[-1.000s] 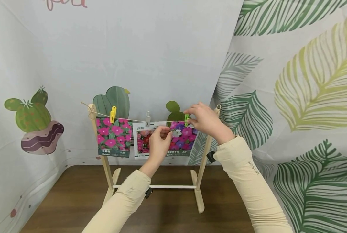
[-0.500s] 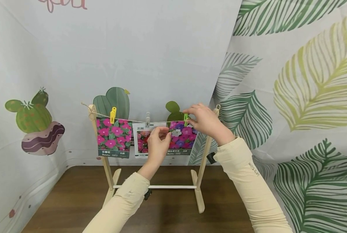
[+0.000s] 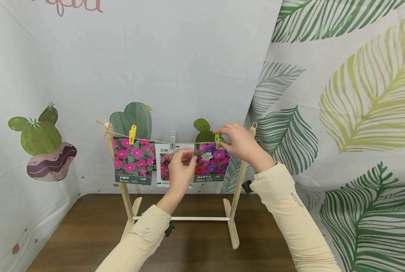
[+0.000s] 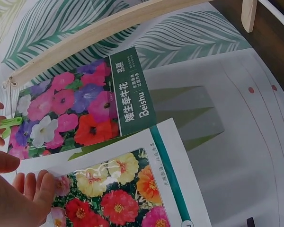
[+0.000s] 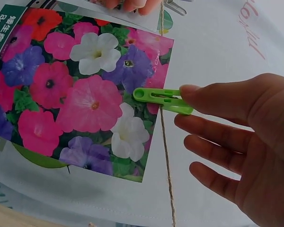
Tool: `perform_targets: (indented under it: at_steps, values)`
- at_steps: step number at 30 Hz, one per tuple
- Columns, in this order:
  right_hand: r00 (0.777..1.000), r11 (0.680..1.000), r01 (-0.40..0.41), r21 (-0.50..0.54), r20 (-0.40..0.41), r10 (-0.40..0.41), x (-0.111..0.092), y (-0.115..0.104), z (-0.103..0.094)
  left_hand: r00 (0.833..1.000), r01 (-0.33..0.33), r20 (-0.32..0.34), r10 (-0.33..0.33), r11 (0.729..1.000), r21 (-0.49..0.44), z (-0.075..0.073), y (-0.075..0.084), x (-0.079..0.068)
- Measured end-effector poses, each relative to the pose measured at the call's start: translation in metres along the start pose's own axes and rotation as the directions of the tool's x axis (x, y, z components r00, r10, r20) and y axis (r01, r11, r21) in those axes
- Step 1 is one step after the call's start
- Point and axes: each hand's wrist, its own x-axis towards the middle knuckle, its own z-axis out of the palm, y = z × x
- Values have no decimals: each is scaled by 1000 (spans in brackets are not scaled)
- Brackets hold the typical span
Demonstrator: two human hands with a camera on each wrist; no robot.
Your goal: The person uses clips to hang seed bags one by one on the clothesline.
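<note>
My right hand (image 3: 239, 142) pinches a green clothespin (image 5: 156, 96) between thumb and index finger. The clothespin's jaws sit over the twine and the top edge of a petunia seed packet (image 5: 80, 90), which hangs at the right of the line. My left hand (image 3: 181, 172) is in front of the middle seed packet (image 4: 118, 189), which has a white border and red and yellow flowers. Its thumb stands apart from its loosely bent fingers, with nothing between them. A white clothespin (image 3: 173, 139) holds this middle packet to the line.
A pink-flower seed packet (image 3: 134, 160) hangs at left under a yellow clothespin (image 3: 132, 135). The twine (image 3: 120, 134) runs between two posts of a wooden stand (image 3: 234, 223) on a brown table (image 3: 97, 234). Leaf-printed cloth (image 3: 358, 113) hangs behind.
My left hand has moved slightly left and down, away from the petunia packet's left edge, which now shows more. The right hand stays at the green clothespin.
</note>
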Motion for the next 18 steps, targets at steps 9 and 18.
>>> perform_targets:
  at_steps: [9,18]
  values:
    - [999,999,-7,52,-44,9,-9,5,2,1000,19,8,-19,1000,-11,-10,-2,-3]
    - [988,993,-23,120,-149,40,-28,5,9,998,-54,-10,54,998,20,-22,-7,-8]
